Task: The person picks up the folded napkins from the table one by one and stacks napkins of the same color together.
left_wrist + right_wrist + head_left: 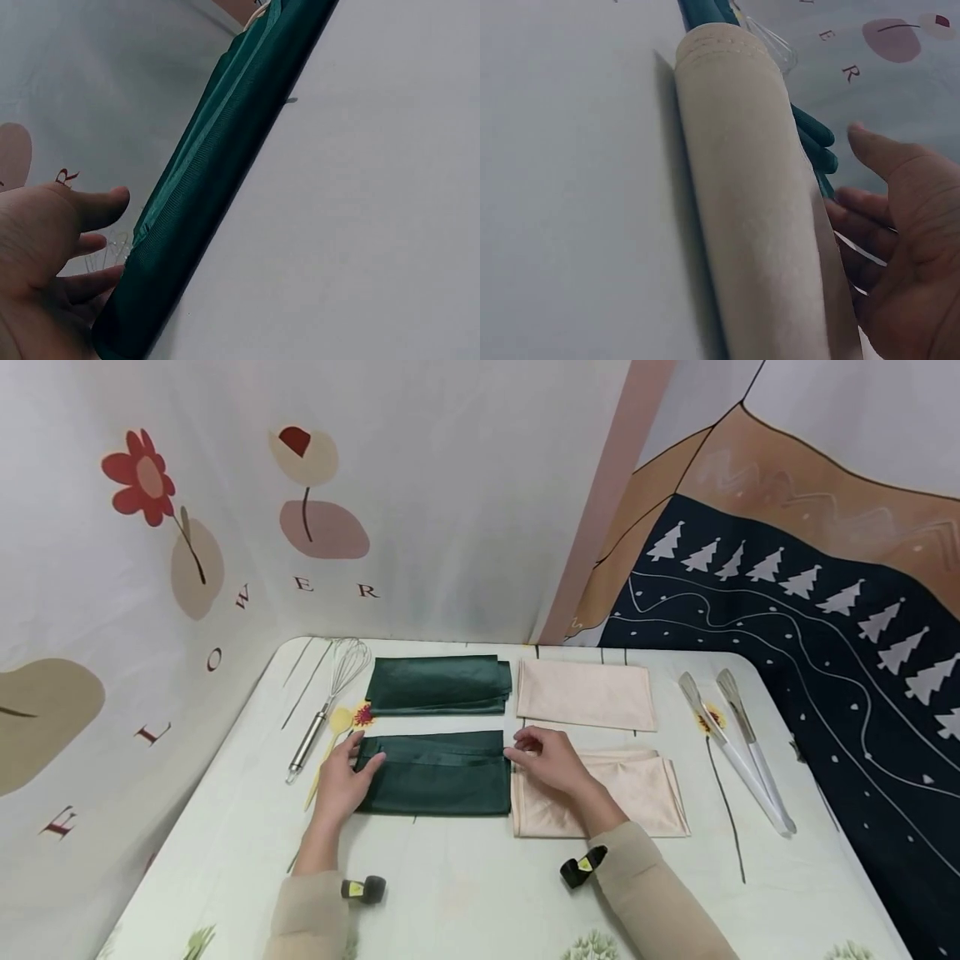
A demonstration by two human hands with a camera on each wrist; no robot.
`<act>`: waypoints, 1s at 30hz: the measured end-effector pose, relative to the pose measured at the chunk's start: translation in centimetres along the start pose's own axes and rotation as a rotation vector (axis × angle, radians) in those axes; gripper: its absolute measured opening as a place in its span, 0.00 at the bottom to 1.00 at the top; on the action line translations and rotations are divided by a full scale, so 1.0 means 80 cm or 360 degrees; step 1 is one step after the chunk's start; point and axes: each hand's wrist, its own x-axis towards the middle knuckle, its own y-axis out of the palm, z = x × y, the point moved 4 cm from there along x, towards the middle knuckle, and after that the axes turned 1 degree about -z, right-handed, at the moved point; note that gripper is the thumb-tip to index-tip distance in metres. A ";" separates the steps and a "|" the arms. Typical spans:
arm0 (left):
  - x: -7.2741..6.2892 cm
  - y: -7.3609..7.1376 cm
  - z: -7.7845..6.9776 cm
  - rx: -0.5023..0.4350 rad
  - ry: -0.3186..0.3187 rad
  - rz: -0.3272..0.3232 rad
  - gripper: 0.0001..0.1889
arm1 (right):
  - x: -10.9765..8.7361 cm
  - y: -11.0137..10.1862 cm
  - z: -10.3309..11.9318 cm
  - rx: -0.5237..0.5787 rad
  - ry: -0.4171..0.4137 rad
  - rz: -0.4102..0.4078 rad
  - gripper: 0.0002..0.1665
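A folded dark green cloth (435, 785) lies at the front middle of the table. My left hand (345, 781) is at its left end, fingers along the edge and thumb raised over the top. In the left wrist view that thumb stands apart from the fingers, which touch the end of the green fold (202, 195). My right hand (551, 760) hovers over the front beige cloth (630, 793), its fingertips right at the green cloth's right edge. Seen from the right wrist, its thumb and fingers are spread, with nothing between them, beside the beige fold (742, 187).
Behind lie another folded green cloth (435, 685) and another beige one (585, 693). A whisk (322, 718) and a yellow spoon (340, 721) are at the left. Two white-handled tools (750, 760), perhaps tongs, lie at the right. Printed curtains (450, 527) hang behind the table.
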 end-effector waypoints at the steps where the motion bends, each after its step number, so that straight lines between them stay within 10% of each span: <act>1: 0.001 0.000 0.001 -0.0023 -0.0005 -0.0026 0.33 | 0.002 0.002 0.000 -0.0008 0.0012 0.0030 0.16; 12: 0.007 -0.003 0.008 -0.0117 -0.0078 -0.0313 0.19 | 0.021 0.006 0.006 0.0076 -0.0075 0.0272 0.07; 30: 0.011 -0.006 0.007 -0.0089 -0.0173 -0.0494 0.13 | 0.051 0.016 0.007 -0.0103 -0.0007 -0.0130 0.06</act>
